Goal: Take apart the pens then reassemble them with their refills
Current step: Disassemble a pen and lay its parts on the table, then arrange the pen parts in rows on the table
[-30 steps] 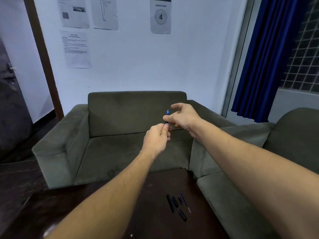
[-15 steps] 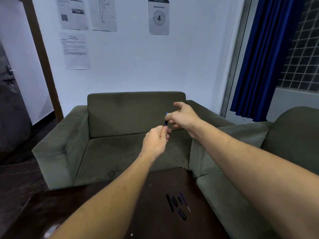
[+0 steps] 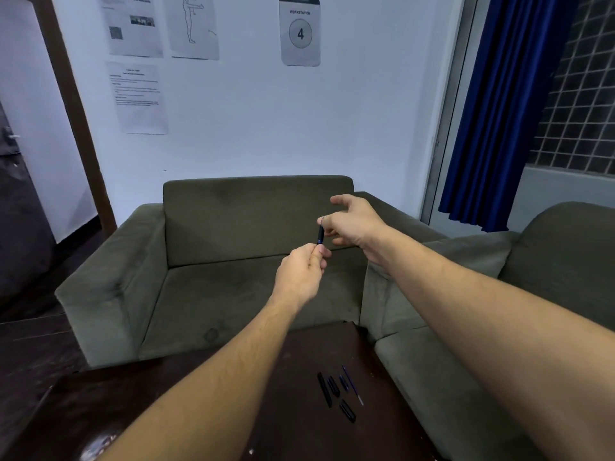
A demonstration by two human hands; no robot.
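My left hand [image 3: 301, 274] is raised over the sofa and pinches the lower end of a dark pen [image 3: 320, 233], which stands nearly upright with a thin tip on top. My right hand [image 3: 357, 222] hovers just right of the pen's upper end, fingers spread, one fingertip close to the tip; I cannot tell whether it touches. On the dark table [image 3: 199, 410] lie loose pen parts: a long black barrel [image 3: 324, 389], two short black pieces [image 3: 333, 384], a thin blue refill [image 3: 352, 386] and a black cap [image 3: 347, 410].
An olive sofa [image 3: 233, 277] stands behind the table, and a second one [image 3: 466, 377] runs along its right side. A blue curtain [image 3: 499, 111] hangs at the right. Papers are pinned on the white wall.
My right hand has let go of the pen's top and opened, shifting slightly right. More of the pen now shows above my left hand.
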